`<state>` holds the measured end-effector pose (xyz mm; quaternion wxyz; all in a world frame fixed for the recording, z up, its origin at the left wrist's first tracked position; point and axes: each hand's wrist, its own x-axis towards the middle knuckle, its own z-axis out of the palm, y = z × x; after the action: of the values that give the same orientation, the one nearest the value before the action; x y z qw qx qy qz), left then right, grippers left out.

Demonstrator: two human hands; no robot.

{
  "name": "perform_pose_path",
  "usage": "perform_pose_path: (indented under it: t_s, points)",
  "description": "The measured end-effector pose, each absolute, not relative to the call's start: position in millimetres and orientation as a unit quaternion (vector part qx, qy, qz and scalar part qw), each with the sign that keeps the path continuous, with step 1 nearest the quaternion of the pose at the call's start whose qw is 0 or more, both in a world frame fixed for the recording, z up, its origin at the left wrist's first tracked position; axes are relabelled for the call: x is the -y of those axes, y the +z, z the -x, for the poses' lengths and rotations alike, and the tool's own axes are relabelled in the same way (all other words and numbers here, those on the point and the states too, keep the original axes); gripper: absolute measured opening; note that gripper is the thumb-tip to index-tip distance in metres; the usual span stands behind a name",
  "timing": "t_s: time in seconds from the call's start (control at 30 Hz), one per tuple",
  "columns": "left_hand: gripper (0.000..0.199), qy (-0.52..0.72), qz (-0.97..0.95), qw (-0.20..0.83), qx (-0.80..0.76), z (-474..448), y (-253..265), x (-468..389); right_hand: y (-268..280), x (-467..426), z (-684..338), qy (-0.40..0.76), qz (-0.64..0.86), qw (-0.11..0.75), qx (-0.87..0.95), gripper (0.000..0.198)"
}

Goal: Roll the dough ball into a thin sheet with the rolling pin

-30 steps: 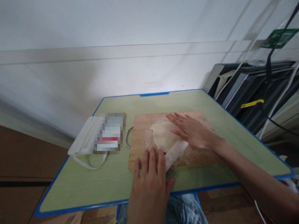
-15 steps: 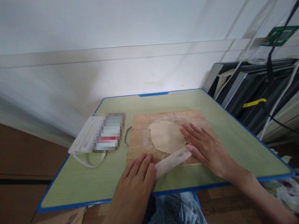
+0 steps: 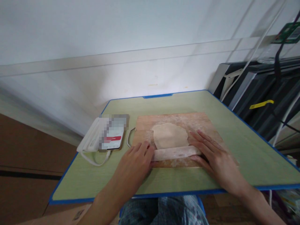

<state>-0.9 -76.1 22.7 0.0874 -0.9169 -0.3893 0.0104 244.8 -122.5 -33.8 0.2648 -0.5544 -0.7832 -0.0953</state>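
Note:
A floury rolling pin (image 3: 174, 153) lies almost level across the near edge of a flat, rounded sheet of dough (image 3: 170, 136). My left hand (image 3: 142, 156) is closed around the pin's left end. At its right end, my right hand (image 3: 208, 153) grips the pin between thumb and palm, its fingers stretched forward beside the dough. Under the dough is a wooden board (image 3: 142, 125) dusted with flour. Both ends of the pin are hidden by my hands.
The board rests on a green table (image 3: 246, 156) with a blue rim. To the left lie a phone (image 3: 114, 134) and a white strapped case (image 3: 90, 137). A metal handle (image 3: 128, 137) shows beside the board. Dark panels (image 3: 253, 90) and cables stand at the right.
The rolling pin has swung from a slant to nearly level, its left end moving away from me and onto the board with my left hand. The view has shifted slightly.

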Motion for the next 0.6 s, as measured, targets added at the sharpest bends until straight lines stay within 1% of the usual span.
perform_pose_path:
  t_s: [0.1,0.17,0.23,0.33,0.4,0.53,0.6]
  points:
    - [0.010,0.035,0.915,0.095,0.391,6,34,69,-35,123,-245,-0.096,0.542,0.280,0.787,0.031]
    - [0.010,0.030,0.919,0.101,0.380,5,42,56,-34,124,-245,-0.096,0.540,0.294,0.783,0.027]
    - [0.018,0.018,0.931,0.083,0.356,2,45,38,-34,124,-244,-0.096,0.548,0.302,0.774,0.026]
    - [0.043,0.011,0.948,0.043,0.317,-5,41,10,-34,125,-244,-0.098,0.552,0.302,0.771,0.026]
    - [0.054,0.021,0.948,0.021,0.316,-11,38,-6,-34,125,-244,-0.088,0.547,0.299,0.777,0.027]
    - [0.059,0.098,0.931,-0.044,0.348,-29,37,-35,-34,127,-247,-0.054,0.553,0.282,0.782,0.028]
    - [0.058,0.114,0.925,-0.054,0.358,-38,35,-47,-33,127,-249,-0.051,0.558,0.273,0.782,0.035]
